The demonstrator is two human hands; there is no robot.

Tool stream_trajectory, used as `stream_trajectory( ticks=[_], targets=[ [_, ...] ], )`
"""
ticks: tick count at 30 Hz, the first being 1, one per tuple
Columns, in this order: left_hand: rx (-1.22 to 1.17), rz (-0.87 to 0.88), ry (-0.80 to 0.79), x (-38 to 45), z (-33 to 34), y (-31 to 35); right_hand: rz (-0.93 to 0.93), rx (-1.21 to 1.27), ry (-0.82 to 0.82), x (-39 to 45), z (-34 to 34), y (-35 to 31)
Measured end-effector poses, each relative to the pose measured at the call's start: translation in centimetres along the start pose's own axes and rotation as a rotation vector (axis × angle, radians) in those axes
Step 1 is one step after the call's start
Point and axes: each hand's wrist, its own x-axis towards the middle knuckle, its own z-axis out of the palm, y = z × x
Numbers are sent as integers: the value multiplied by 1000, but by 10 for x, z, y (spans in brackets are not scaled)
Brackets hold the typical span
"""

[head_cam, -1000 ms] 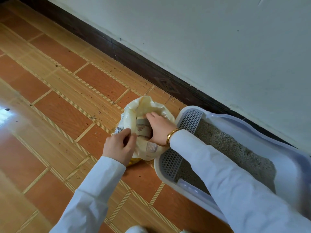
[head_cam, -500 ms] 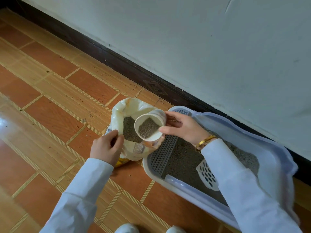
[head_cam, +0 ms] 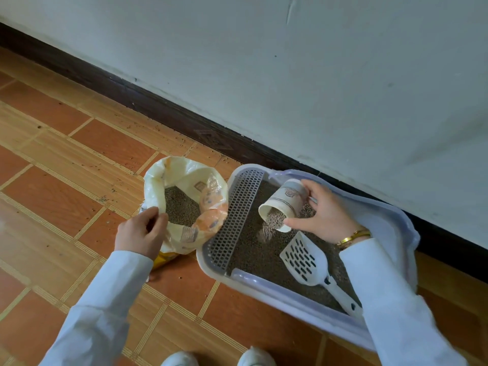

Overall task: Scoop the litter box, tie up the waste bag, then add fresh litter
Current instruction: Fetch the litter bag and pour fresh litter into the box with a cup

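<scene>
Two bare hands work at floor level beside a pale lilac litter box [head_cam: 396, 225] that sits against the dark skirting board [head_cam: 158, 109] of a white wall [head_cam: 317, 75]. Over the middle of the litter box, the right hand [head_cam: 327, 215] has its grip curled round a paper cup [head_cam: 284, 204], tipped mouth-down so that grey-brown fresh litter [head_cam: 272, 223] streams into the box; the tilt lets the grains fall clear of the grid step [head_cam: 235, 223] along the box's left end. To the left of the litter box, nearly touching it, stands the open litter bag [head_cam: 184, 175], its grains showing inside. The left hand [head_cam: 140, 233] pinches the bag's near rim between thumb and fingers, probably to keep the mouth wide and the bag upright for another dip of the cup. A white slotted scoop [head_cam: 303, 260] lies on the litter inside the box, toward its near wall, out of the pour's way. Everything rests on a floor [head_cam: 79, 167] of orange-brown tiles with pale striped borders, with stray grains scattered left of the litter box and along the skirting. White shoe tips [head_cam: 256, 356] show just in front of the litter box.
</scene>
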Motion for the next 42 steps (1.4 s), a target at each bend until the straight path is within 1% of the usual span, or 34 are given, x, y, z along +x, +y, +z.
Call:
stream_trajectory(
  ticks=[1,4,6,9,12,15,18,22,24,27,32,35,37,38,40,42],
  targets=[
    [1,-8,3,0,1,0,0,-13,10,-1,-1,1],
    [9,-18,3,-1,2,3,12,10,-46,-5,-6,4],
    [16,-26,4,-1,3,5,17,-39,-55,-8,-12,8],
    [27,-35,9,-1,5,5,11,-41,-70,-13,-18,10],
    [29,-39,14,-1,6,5,-27,-110,38,-15,-20,7],
    [34,-42,15,-1,6,6,-87,-119,149,-17,-17,0],
    [32,-46,14,-1,6,5,-155,-213,246,-16,-13,-7],
    [29,-42,16,-2,5,5,-264,-349,275,-18,-8,-18],
    [26,-45,17,-2,6,5,-313,-386,317,-20,-8,-23],
    [18,-50,28,-1,6,5,-376,-408,392,-19,-9,-30],
    [1,-34,37,-2,2,4,-379,-366,421,-13,-4,-40],
    [8,-7,40,-2,-2,5,-385,-219,384,-6,9,-56],
    [16,-8,45,-2,-4,3,-388,-92,293,1,25,-72],
    [18,-14,47,-2,-6,3,-388,-74,237,5,34,-81],
    [19,-17,52,-3,-8,3,-410,-127,139,16,54,-98],
    [22,-9,53,-4,-10,2,-456,-220,78,27,73,-113]
  ],
)
